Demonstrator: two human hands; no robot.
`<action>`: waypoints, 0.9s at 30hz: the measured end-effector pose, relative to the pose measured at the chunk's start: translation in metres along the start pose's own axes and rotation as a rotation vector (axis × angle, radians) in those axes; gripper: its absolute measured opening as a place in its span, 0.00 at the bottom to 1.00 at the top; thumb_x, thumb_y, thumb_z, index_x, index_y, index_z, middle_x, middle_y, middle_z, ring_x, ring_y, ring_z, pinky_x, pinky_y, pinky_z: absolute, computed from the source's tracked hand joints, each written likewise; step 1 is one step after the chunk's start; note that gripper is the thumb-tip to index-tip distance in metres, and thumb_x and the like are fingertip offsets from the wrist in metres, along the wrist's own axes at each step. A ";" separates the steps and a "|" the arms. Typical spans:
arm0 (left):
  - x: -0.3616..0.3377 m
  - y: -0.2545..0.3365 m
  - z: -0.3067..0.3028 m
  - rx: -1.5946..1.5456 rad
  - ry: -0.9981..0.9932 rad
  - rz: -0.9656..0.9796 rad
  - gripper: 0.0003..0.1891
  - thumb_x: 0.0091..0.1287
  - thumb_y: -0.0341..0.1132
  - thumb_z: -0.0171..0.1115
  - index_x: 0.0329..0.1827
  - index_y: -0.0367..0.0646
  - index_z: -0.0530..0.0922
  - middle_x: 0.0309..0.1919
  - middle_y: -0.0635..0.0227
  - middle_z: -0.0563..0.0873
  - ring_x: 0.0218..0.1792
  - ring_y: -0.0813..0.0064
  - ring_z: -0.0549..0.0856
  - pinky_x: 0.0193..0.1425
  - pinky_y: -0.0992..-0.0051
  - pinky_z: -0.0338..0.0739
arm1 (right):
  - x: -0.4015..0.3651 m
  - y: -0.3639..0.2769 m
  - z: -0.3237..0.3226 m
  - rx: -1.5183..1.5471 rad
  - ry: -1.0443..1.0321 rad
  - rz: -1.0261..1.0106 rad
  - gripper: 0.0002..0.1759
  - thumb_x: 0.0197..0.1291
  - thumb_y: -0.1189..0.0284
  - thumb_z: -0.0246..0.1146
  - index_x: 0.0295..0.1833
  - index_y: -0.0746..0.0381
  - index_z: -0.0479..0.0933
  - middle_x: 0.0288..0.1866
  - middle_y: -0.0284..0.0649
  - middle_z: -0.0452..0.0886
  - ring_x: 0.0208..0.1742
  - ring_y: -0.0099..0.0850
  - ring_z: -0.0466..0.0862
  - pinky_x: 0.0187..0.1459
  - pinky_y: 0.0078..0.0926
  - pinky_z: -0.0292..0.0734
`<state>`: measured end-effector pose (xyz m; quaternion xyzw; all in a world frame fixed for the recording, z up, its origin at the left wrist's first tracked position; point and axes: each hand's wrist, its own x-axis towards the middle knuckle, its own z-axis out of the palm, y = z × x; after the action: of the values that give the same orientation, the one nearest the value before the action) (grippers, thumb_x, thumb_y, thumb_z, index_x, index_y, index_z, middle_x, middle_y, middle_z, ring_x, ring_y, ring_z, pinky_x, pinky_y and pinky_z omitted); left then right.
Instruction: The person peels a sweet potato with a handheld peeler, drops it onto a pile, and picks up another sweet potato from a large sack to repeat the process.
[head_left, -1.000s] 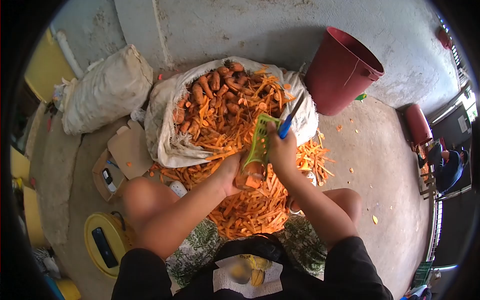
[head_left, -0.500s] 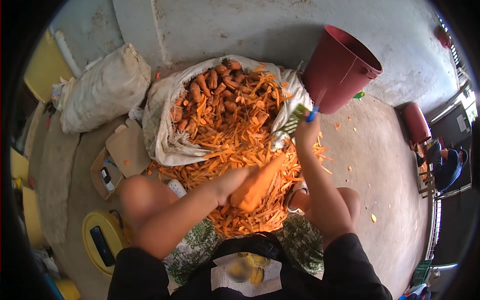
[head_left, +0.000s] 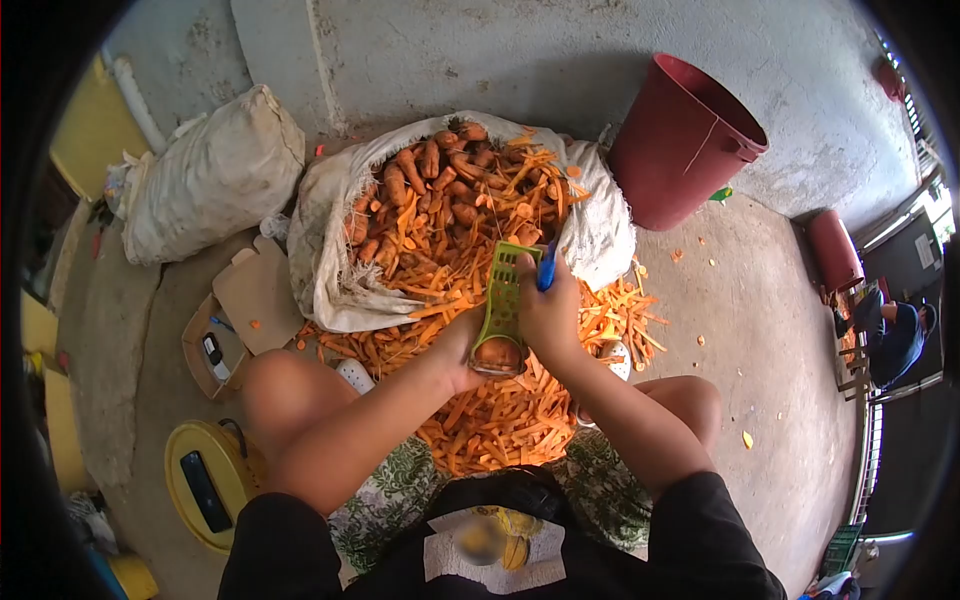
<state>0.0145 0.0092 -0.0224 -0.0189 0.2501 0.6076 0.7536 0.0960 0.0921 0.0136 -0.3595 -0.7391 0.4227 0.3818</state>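
Observation:
My left hand [head_left: 460, 348] is closed around a thick carrot [head_left: 497, 353], whose blunt end faces me. My right hand [head_left: 550, 308] grips a green peeler [head_left: 507, 285] with a slotted, perforated body, and its lower end lies over the carrot. A blue handle [head_left: 546, 268] also sticks up from my right hand; its other end is hidden. Below both hands, a heap of orange carrot strips [head_left: 490, 425] covers the floor between my feet. Ahead, an open white sack [head_left: 335, 290] holds many unpeeled carrots [head_left: 405, 170] with peelings on top.
A tall dark red bin [head_left: 670, 150] stands behind the sack to the right. At the left are a full white sack [head_left: 215, 180], an open cardboard box [head_left: 225, 345] and a yellow lid [head_left: 190, 440] with a phone on it. Another person [head_left: 900, 340] sits far right.
My right hand has come down and inward with the peeler, from beside the bin onto the carrot. The carrot has turned from lying slanted to pointing its end at me.

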 end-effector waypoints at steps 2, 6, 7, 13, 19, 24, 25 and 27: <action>0.004 -0.003 -0.006 -0.003 0.025 0.015 0.18 0.69 0.45 0.39 0.45 0.41 0.72 0.33 0.62 0.81 0.31 0.67 0.82 0.34 0.66 0.80 | -0.002 0.002 0.000 -0.023 0.007 0.011 0.12 0.62 0.68 0.54 0.31 0.65 0.66 0.15 0.39 0.68 0.16 0.26 0.68 0.20 0.27 0.63; 0.008 -0.005 -0.005 -0.062 0.081 0.013 0.17 0.69 0.44 0.40 0.44 0.41 0.71 0.32 0.63 0.80 0.30 0.67 0.81 0.33 0.65 0.79 | 0.000 0.008 0.003 -0.020 0.050 0.017 0.11 0.61 0.68 0.54 0.32 0.65 0.67 0.16 0.43 0.71 0.16 0.32 0.72 0.20 0.31 0.65; 0.009 -0.003 -0.007 -0.062 0.081 0.012 0.17 0.69 0.44 0.40 0.44 0.41 0.71 0.32 0.63 0.80 0.30 0.67 0.81 0.33 0.65 0.79 | 0.002 0.011 0.003 -0.020 0.051 0.017 0.11 0.61 0.68 0.54 0.32 0.65 0.67 0.16 0.43 0.71 0.16 0.32 0.72 0.20 0.31 0.65; -0.014 -0.025 0.015 0.479 -0.043 -0.155 0.20 0.69 0.50 0.38 0.44 0.39 0.67 0.31 0.60 0.77 0.30 0.69 0.79 0.33 0.69 0.79 | 0.071 0.062 -0.038 -0.438 0.391 0.062 0.13 0.62 0.66 0.51 0.34 0.66 0.69 0.20 0.48 0.75 0.21 0.43 0.75 0.25 0.37 0.68; -0.012 -0.010 0.006 0.468 -0.033 -0.035 0.22 0.70 0.49 0.36 0.49 0.39 0.67 0.34 0.60 0.78 0.33 0.68 0.80 0.34 0.69 0.79 | 0.094 0.080 -0.062 -0.133 0.503 0.145 0.13 0.62 0.67 0.53 0.31 0.66 0.70 0.19 0.32 0.69 0.20 0.20 0.66 0.24 0.24 0.63; 0.004 0.001 -0.003 0.194 0.274 0.021 0.19 0.71 0.47 0.34 0.46 0.42 0.70 0.33 0.62 0.79 0.30 0.68 0.81 0.31 0.68 0.79 | 0.048 0.014 -0.033 0.248 0.139 0.267 0.13 0.64 0.66 0.51 0.33 0.65 0.69 0.19 0.33 0.69 0.18 0.20 0.67 0.19 0.21 0.62; 0.007 0.002 -0.006 0.194 0.274 0.022 0.19 0.71 0.47 0.34 0.46 0.42 0.70 0.33 0.62 0.79 0.30 0.68 0.81 0.31 0.68 0.79 | 0.038 0.009 -0.026 0.299 0.060 0.304 0.12 0.64 0.66 0.51 0.33 0.65 0.69 0.19 0.32 0.69 0.18 0.20 0.67 0.19 0.20 0.61; 0.010 0.002 -0.010 0.072 0.133 0.031 0.19 0.70 0.46 0.35 0.46 0.42 0.70 0.33 0.63 0.79 0.30 0.69 0.81 0.33 0.68 0.79 | 0.024 0.013 -0.010 0.274 -0.010 0.191 0.11 0.63 0.67 0.52 0.33 0.64 0.68 0.19 0.32 0.69 0.18 0.21 0.67 0.19 0.21 0.61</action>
<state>0.0103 0.0156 -0.0342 -0.0282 0.3216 0.6071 0.7261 0.0968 0.1212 0.0118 -0.3705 -0.6388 0.5557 0.3819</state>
